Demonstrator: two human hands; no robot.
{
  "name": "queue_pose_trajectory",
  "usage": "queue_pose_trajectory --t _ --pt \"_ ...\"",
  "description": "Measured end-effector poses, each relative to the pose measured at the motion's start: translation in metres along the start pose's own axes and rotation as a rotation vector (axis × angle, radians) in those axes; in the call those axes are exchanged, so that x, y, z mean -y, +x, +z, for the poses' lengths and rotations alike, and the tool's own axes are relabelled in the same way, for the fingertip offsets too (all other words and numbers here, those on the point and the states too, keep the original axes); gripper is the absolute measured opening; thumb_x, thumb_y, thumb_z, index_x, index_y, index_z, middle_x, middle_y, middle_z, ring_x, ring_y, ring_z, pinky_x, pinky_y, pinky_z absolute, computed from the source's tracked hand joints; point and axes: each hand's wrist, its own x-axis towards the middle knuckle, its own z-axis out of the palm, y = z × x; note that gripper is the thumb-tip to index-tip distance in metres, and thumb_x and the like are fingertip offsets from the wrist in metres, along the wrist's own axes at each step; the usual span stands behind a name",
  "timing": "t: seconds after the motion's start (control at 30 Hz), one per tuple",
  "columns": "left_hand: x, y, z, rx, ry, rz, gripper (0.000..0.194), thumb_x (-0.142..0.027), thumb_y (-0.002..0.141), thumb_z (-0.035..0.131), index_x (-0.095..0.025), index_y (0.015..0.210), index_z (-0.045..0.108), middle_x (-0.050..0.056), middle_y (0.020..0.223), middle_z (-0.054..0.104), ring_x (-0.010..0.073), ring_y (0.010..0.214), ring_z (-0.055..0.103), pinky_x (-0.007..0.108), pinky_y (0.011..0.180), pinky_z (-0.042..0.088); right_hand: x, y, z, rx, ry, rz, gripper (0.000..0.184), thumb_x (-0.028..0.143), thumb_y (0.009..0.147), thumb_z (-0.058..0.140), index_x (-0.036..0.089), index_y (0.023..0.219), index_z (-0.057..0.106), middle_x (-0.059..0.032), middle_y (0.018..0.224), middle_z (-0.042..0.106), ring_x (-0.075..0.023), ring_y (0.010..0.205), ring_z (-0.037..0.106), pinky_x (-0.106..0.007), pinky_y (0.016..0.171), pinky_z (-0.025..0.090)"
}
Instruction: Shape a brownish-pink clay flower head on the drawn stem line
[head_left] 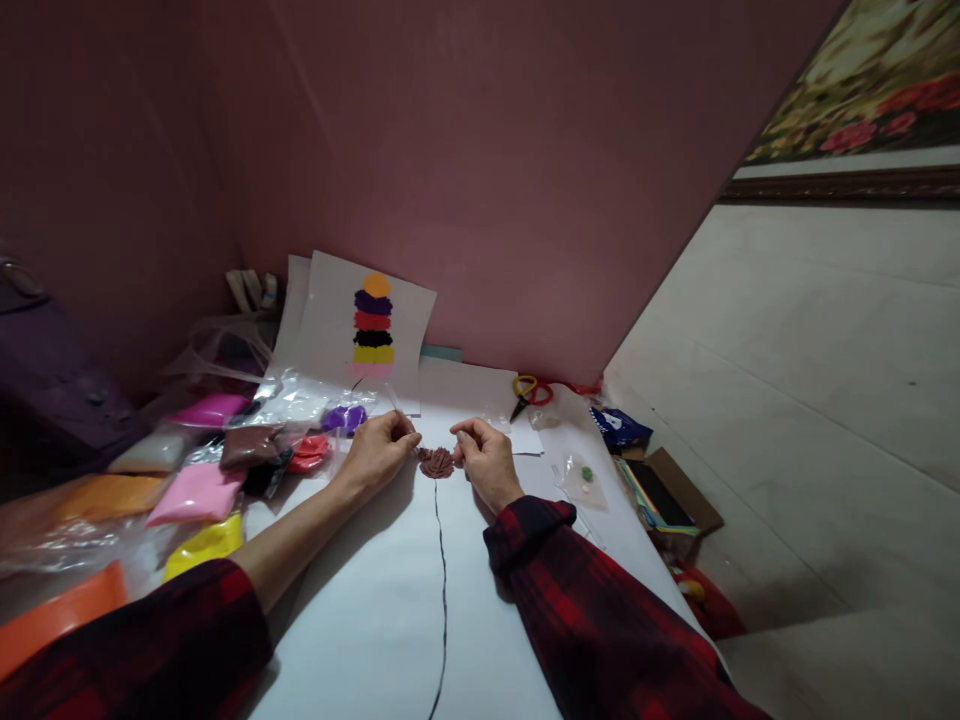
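A textured brown clay piece [436, 463] lies on the white sheet [360, 620], at the top of a thin dark wavy line [443, 580]. My left hand [379, 447] is at its left side, thumb and fingers pinched together, with a thin clear stick [392, 397] rising from them. On the right, my right hand [484, 455] is closed in a pinch close to the clay's edge; a bit of pinkish brown shows under its fingers, and I cannot make out what it holds.
Bags of coloured clay, among them pink [196, 493] and yellow [204, 545], crowd the left. A card with stacked coloured bands [330, 320] leans at the back wall. Scissors [523, 397] lie behind my right hand. A small bag [581, 484] and boxed papers [660, 497] are at right.
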Motion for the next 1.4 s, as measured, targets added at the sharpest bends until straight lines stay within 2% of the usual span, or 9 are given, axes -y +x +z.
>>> queue_pose_trajectory --t 0.27,0.47,1.1,1.27,1.4 --pt "-0.0042 0.0016 -0.0008 0.043 0.198 0.030 0.010 -0.026 0.072 0.058 -0.020 0.064 0.059 0.001 0.063 0.063 0.0175 0.065 0.058 0.028 0.063 0.040 0.0013 0.0001 -0.0004 0.009 -0.006 -0.005 0.019 0.030 0.083 0.050 0.019 0.086 0.064 0.0040 0.053 0.056 -0.0110 0.044 0.048 -0.022 0.045 0.038" --pt "-0.0074 0.0020 -0.0018 0.057 0.257 0.028 0.010 -0.022 0.075 0.058 -0.019 0.065 0.059 0.002 0.067 0.065 0.0180 0.068 0.060 0.027 0.064 0.040 0.0008 -0.0001 0.0001 0.004 -0.006 -0.018 0.019 0.030 0.083 0.050 0.018 0.086 0.064 0.0043 0.052 0.055 -0.0111 0.044 0.048 -0.022 0.046 0.038" --pt "-0.0021 -0.0006 0.0017 0.009 0.159 0.118 0.010 -0.019 0.078 0.055 -0.019 0.068 0.054 -0.002 0.061 0.059 0.0139 0.061 0.054 0.025 0.062 0.038 -0.0023 0.0005 0.0002 0.005 -0.012 -0.027 0.018 0.029 0.084 0.050 0.018 0.086 0.065 0.0047 0.053 0.056 -0.0101 0.042 0.046 -0.022 0.045 0.037" --pt "-0.0026 -0.0020 0.0026 -0.009 0.118 0.179 0.012 -0.018 0.077 0.055 -0.019 0.066 0.053 -0.005 0.057 0.052 0.0119 0.058 0.048 0.024 0.058 0.035 -0.0032 0.0009 0.0006 -0.002 -0.002 -0.034 0.018 0.028 0.084 0.050 0.018 0.086 0.065 0.0049 0.053 0.055 -0.0100 0.042 0.046 -0.022 0.045 0.038" --pt "-0.0027 -0.0033 0.0036 -0.046 0.096 0.280 0.013 -0.015 0.077 0.055 -0.019 0.065 0.053 -0.005 0.058 0.050 0.0111 0.057 0.045 0.024 0.057 0.033 -0.0007 0.0005 0.0004 -0.003 -0.010 -0.025 0.018 0.029 0.083 0.050 0.018 0.085 0.065 0.0047 0.053 0.056 -0.0102 0.043 0.046 -0.022 0.045 0.038"
